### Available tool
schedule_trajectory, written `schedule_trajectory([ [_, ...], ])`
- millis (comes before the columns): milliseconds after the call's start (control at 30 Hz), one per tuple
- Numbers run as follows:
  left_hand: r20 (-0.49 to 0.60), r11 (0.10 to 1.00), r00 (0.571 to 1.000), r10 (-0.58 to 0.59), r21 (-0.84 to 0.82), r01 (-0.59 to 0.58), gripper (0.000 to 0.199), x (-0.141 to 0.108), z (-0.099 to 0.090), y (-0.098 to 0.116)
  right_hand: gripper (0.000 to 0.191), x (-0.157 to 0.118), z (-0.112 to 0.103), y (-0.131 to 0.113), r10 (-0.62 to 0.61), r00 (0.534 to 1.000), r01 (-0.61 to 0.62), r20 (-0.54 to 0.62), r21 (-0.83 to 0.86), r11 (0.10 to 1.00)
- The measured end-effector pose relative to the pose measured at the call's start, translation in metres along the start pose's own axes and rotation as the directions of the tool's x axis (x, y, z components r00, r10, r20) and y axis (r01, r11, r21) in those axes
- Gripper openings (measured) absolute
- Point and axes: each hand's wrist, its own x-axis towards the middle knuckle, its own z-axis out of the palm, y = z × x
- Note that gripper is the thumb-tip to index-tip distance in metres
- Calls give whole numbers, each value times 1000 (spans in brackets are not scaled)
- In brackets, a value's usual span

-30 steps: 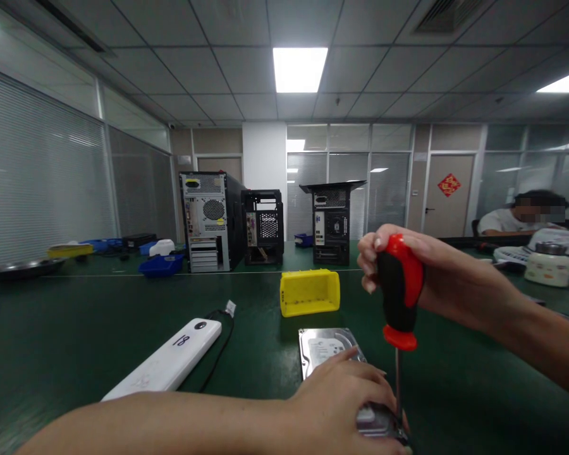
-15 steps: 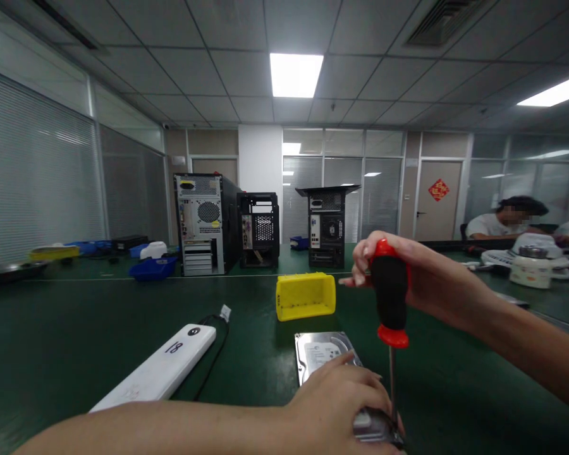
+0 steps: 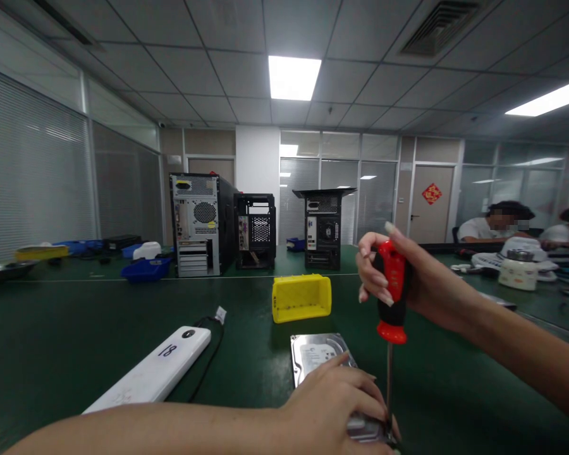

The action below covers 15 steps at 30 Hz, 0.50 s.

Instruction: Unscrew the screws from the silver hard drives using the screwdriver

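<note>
1. Screwdriver (image 3: pixel 391 333) wrapped by right hand (image 3: pixel 418 273), thumb lifted; could slip if tilted.
2. Metal part (image 3: pixel 364 428) clasped by left hand (image 3: pixel 332 406) at screwdriver's lower end; skin could be nicked.
3. Hard drive (image 3: pixel 314 354) lying on bench (image 3: pixel 246 363), partly covered; could be scratched.

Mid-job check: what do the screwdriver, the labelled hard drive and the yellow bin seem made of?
Screwdriver: smooth red and black handle, likely plastic with rubber; slim grey shaft, probably steel.
Hard drive: silvery metal, judging by its bright reflections.
Yellow bin: probably moulded plastic; uniform colour, soft sheen.
</note>
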Motion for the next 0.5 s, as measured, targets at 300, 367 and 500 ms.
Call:
schedule_trajectory([
  [300,-11,999,1000,19,-33,-19,24,-1,2,-6,28,-3,0,-2,26,999,-26,21,-2,1000],
  [367,-4,999,1000,17,-26,-17,23,-1,4,-7,20,-2,3,0,10,1000,-10,8,68,998],
  [500,8,1000,1000,20,-18,-20,21,0,4,-5,16,-3,9,5,43,999,-46,17,219,975],
])
